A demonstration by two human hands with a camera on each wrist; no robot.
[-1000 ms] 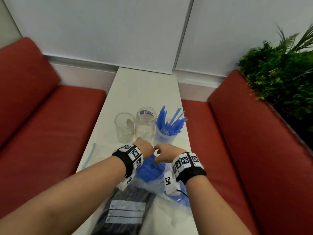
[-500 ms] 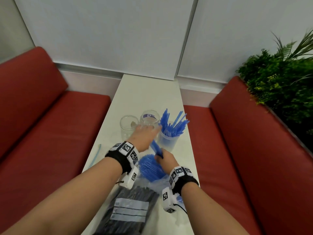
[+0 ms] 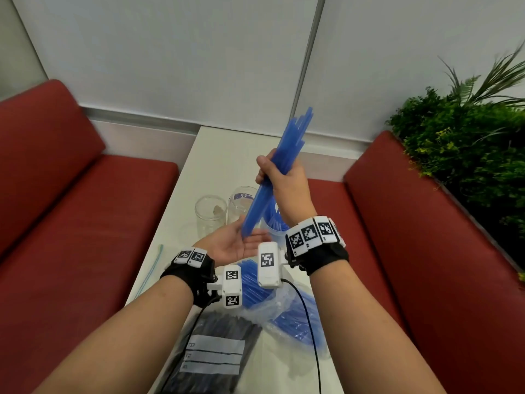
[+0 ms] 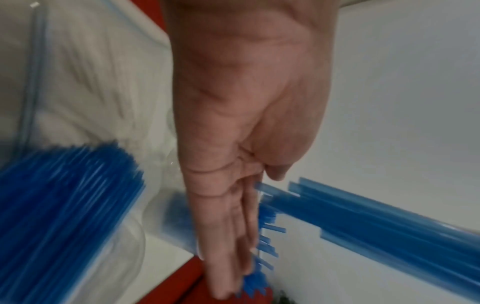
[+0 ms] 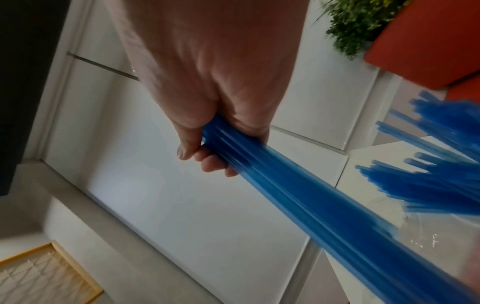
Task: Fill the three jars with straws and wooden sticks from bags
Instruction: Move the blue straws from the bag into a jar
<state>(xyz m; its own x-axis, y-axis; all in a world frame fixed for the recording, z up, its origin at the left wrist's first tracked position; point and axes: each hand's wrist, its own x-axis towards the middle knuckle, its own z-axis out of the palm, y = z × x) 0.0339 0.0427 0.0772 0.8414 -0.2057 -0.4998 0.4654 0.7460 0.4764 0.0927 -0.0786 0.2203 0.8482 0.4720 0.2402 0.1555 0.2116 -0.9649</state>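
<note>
On the white table point(image 3: 216, 169) between red benches point(image 3: 85, 211) I see two clear jars point(image 3: 210, 213) and a third jar point(image 3: 274, 227) with blue straws, partly hidden behind my right hand point(image 3: 285, 183), whose fingers clamp a straw bundle point(image 3: 279, 163). My left hand point(image 3: 235, 243) lies flat under its lower ends, fingers straight together. Two bags point(image 3: 287, 308) lie near me.

translucent blue plastic straws point(image 3: 279, 169); clear glossy jars point(image 3: 210, 214), crinkled clear plastic bag point(image 3: 287, 305), smooth white table point(image 3: 227, 155)

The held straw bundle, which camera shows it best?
The head view: the whole straw bundle shows, gripped by the right hand, lower ends on the open left hand. The right wrist view blurs it; the left wrist view shows only its lower ends.
</note>
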